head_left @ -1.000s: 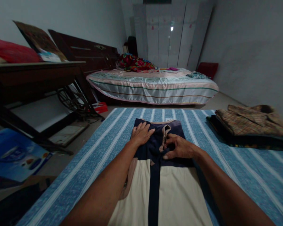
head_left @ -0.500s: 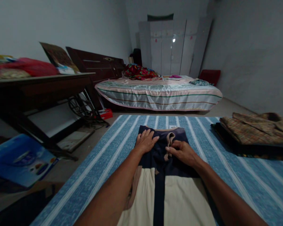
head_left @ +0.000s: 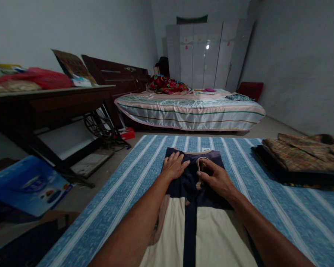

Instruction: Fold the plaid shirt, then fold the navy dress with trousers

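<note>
A navy and cream shirt [head_left: 190, 185] lies spread on a blue bed sheet with white stripes [head_left: 144, 163]. My left hand [head_left: 174, 167] rests flat on the navy upper part at its left side, fingers stretched out. At the shirt's right side, my right hand [head_left: 218, 178] has its thumb and index finger on a beige trim band [head_left: 199, 167], which stands up in a loop. Part of that band is hidden behind the fingers. Beige edging and a small white label [head_left: 206, 150] show at the far edge.
Folded brown checked clothes [head_left: 303, 152] are stacked on the right. Beyond the sheet stands a bed [head_left: 189, 115] with a red floral bundle [head_left: 167, 84]. On the left are a treadle table [head_left: 58, 98] and a blue box [head_left: 28, 185]. Wardrobes [head_left: 200, 55] line the back.
My right thumb and index finger have moved apart along the beige band, the index finger now nearer its top. The left hand stays on the shirt. The view has shifted slightly.
</note>
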